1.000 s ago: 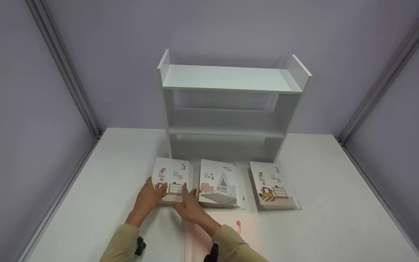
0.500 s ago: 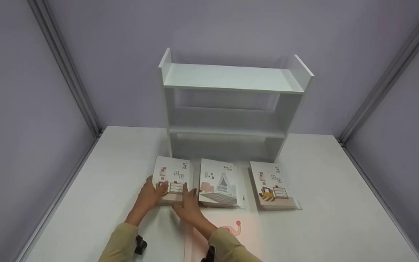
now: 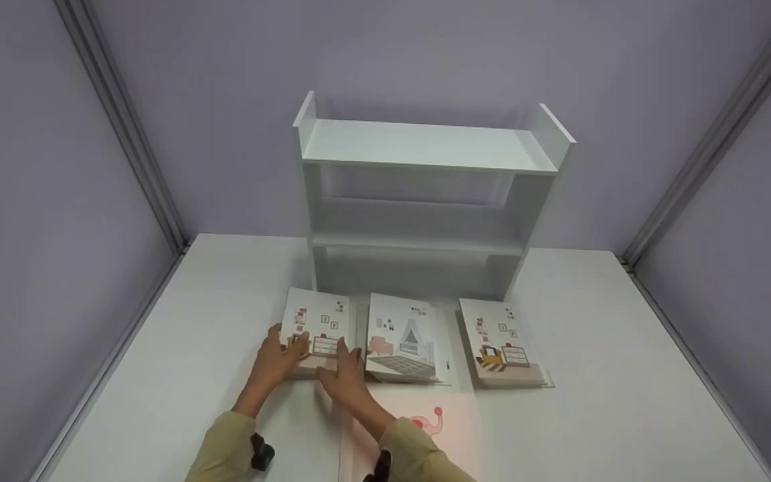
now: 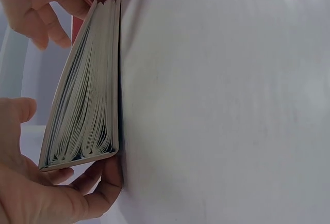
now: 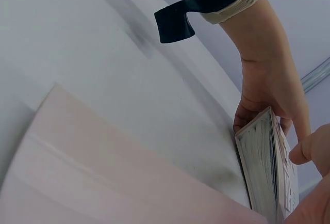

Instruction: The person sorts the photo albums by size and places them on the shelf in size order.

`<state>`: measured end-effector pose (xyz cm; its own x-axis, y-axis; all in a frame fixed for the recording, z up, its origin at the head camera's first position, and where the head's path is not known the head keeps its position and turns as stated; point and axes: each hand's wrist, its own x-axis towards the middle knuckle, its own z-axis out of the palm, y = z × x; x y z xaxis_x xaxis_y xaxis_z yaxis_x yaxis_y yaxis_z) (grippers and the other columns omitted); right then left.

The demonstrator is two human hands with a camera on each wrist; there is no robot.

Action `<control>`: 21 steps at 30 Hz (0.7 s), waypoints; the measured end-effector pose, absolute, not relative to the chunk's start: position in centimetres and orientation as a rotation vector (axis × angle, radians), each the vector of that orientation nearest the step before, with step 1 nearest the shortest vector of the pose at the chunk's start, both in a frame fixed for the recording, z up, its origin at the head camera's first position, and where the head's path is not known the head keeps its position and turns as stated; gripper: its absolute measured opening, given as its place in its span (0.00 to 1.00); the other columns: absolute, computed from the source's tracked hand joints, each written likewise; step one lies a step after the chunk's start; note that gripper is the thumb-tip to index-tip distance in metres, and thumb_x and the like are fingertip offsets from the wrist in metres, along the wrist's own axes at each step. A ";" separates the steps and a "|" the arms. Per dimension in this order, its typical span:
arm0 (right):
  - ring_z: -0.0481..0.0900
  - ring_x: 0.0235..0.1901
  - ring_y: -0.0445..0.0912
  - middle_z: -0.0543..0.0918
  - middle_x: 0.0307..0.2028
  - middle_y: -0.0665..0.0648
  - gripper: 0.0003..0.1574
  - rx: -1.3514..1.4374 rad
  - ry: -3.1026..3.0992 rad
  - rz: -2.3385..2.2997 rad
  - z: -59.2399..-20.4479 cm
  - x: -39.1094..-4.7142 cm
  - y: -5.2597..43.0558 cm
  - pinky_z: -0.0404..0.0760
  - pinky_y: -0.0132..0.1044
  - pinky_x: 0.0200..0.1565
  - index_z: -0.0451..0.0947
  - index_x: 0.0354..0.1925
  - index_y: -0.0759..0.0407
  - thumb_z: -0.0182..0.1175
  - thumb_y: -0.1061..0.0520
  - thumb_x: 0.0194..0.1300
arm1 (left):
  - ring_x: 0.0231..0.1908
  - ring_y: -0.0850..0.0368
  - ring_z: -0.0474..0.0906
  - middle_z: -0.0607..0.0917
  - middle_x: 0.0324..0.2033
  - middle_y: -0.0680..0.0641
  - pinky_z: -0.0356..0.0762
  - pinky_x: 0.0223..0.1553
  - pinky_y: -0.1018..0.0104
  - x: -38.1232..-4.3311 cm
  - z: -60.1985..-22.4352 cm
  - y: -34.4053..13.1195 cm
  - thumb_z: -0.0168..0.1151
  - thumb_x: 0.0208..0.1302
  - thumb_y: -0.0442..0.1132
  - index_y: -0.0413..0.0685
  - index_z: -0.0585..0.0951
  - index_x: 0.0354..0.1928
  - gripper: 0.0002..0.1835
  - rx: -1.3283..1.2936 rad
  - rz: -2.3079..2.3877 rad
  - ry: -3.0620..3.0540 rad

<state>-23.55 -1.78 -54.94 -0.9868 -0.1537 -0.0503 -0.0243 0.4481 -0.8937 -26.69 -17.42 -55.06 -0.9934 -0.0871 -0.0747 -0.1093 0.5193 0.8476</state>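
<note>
A thick book (image 3: 318, 309) with drawn furniture on its pale cover lies flat in front of the white shelf, at the left of a row. My left hand (image 3: 270, 367) grips its left side, thumb over the cover and fingers curled round the spine, as the left wrist view shows. At the right edge is my right hand (image 3: 349, 383), a finger on the cover and others bent at the page edge. Bundled pages of the book (image 4: 90, 95) show between both hands. In the right wrist view my left hand (image 5: 270, 82) wraps the spine.
Behind the books stands a white tiered shelf (image 3: 425, 144). Close to the right hand lies another stack of books (image 3: 402, 328), with a further stack (image 3: 496, 328) beyond it. A pink item (image 3: 452, 445) with an elephant print lies under the right forearm. Walls enclose the table.
</note>
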 end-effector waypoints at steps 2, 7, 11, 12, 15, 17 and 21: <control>0.41 0.67 0.69 0.45 0.67 0.79 0.44 -0.142 2.557 -1.606 -55.0 -23.5 -1.8 0.49 0.60 0.65 0.47 0.70 0.68 0.54 0.54 0.63 | 0.61 0.32 0.62 0.62 0.62 0.26 0.64 0.58 0.41 -26.7 -55.1 -17.4 0.50 0.65 0.60 0.30 0.48 0.68 0.47 -0.185 1.514 2.716; 0.44 0.67 0.69 0.54 0.66 0.75 0.41 -0.113 2.570 -1.671 -55.1 -23.5 -1.9 0.51 0.61 0.65 0.52 0.68 0.68 0.54 0.57 0.61 | 0.62 0.32 0.60 0.61 0.62 0.25 0.62 0.60 0.41 -26.6 -55.3 -17.3 0.51 0.66 0.56 0.29 0.48 0.68 0.44 -0.161 1.537 2.722; 0.44 0.67 0.69 0.60 0.65 0.71 0.39 -0.111 2.598 -1.665 -55.2 -23.4 -2.1 0.51 0.61 0.65 0.56 0.67 0.68 0.55 0.58 0.60 | 0.59 0.32 0.64 0.64 0.60 0.26 0.65 0.57 0.41 -26.6 -55.3 -17.2 0.48 0.70 0.51 0.29 0.49 0.68 0.38 -0.124 1.549 2.747; 0.43 0.67 0.69 0.61 0.65 0.70 0.39 -0.106 2.601 -1.653 -55.2 -23.4 -2.2 0.51 0.60 0.65 0.57 0.67 0.67 0.55 0.58 0.59 | 0.58 0.32 0.65 0.64 0.59 0.26 0.65 0.56 0.41 -26.6 -55.3 -17.2 0.46 0.70 0.49 0.30 0.49 0.68 0.37 -0.118 1.549 2.752; 0.43 0.68 0.68 0.61 0.66 0.69 0.39 -0.092 2.593 -1.633 -55.2 -23.3 -2.3 0.50 0.61 0.65 0.58 0.66 0.65 0.56 0.57 0.59 | 0.55 0.33 0.67 0.66 0.56 0.26 0.67 0.54 0.41 -26.6 -55.3 -17.2 0.45 0.71 0.46 0.31 0.50 0.69 0.34 -0.122 1.555 2.764; 0.42 0.68 0.68 0.58 0.66 0.71 0.39 -0.080 2.575 -1.631 -55.1 -23.3 -2.4 0.50 0.62 0.64 0.58 0.67 0.64 0.56 0.55 0.59 | 0.54 0.33 0.68 0.66 0.55 0.26 0.68 0.53 0.41 -26.6 -55.2 -17.3 0.45 0.71 0.45 0.32 0.50 0.69 0.33 -0.110 1.571 2.774; 0.42 0.68 0.69 0.52 0.67 0.74 0.39 -0.064 2.543 -1.648 -54.9 -23.4 -2.4 0.51 0.63 0.64 0.57 0.67 0.63 0.55 0.54 0.60 | 0.54 0.32 0.68 0.66 0.55 0.25 0.68 0.53 0.41 -26.6 -55.2 -17.6 0.46 0.71 0.45 0.32 0.50 0.69 0.34 -0.069 1.575 2.792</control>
<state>-23.41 -2.41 -54.86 -0.9930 -0.0956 -0.0696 0.0245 0.4096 -0.9119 -26.57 -17.55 -55.20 -0.9970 -0.0692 0.0353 -0.0056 0.5173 0.8558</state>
